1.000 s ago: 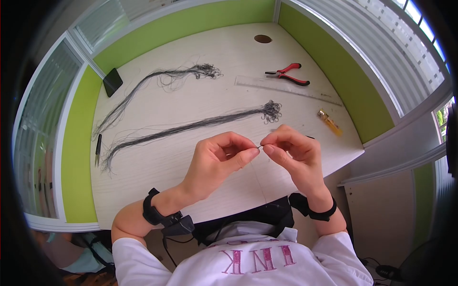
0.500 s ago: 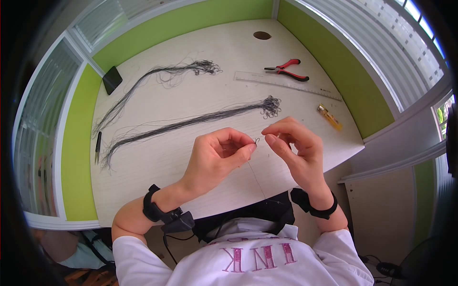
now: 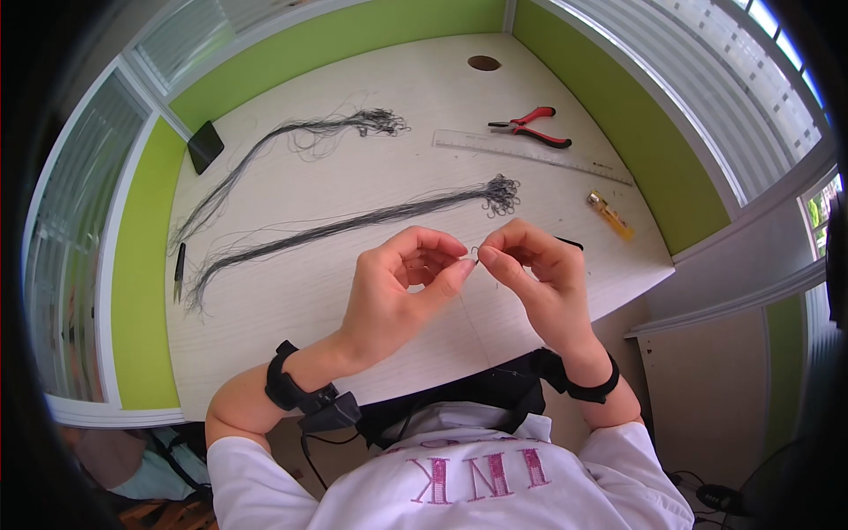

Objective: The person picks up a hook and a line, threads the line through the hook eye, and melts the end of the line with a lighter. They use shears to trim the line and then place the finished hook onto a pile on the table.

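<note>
Between my two hands, above the front of the desk, is a small dark fishing hook (image 3: 475,252). My left hand (image 3: 402,287) is closed at thumb and forefinger around its lower end. From the right, my right hand (image 3: 539,278) pinches in at the same hook, its fingertips almost meeting the left ones. A thin line (image 3: 475,329) hangs below the fingers toward the desk's front edge. Just past the hands lies a bundle of hooks on dark lines (image 3: 353,215), hooks at its right end.
Farther back lies a second, looser bundle of hooked lines (image 3: 291,131). Red-handled pliers (image 3: 534,128), a clear ruler (image 3: 530,155) and a yellow lighter (image 3: 609,215) are at the right. Dark tweezers (image 3: 179,272) and a black block (image 3: 205,147) sit left. Green partitions (image 3: 601,115) enclose the desk.
My right hand has moved left, and its fingertips now reach the hook that my left hand holds. A black tip behind the right hand has come into view.
</note>
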Tool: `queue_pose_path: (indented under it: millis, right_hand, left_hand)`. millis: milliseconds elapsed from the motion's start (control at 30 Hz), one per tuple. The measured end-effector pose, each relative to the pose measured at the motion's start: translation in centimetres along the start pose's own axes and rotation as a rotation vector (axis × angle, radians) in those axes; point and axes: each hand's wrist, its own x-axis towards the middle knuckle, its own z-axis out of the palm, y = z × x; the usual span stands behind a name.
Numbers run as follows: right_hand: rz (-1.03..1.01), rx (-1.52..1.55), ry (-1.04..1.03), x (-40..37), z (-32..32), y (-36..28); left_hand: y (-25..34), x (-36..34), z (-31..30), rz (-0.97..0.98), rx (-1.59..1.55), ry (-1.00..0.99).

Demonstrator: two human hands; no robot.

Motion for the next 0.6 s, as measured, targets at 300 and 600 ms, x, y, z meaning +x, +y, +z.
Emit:
queue_pose_path:
  millis: [300, 600]
  right_hand:
    - [0.141, 0.146, -0.083, 0.22, -0.66, -0.29]
    - [0.134, 0.195, -0.046, 0.00, -0.28, -0.16]
  left_hand:
    - [0.14, 0.39, -0.54, -0.190, -0.183, -0.132]
    - [0.46, 0.56, -0.57, -0.193, -0.243, -0.071]
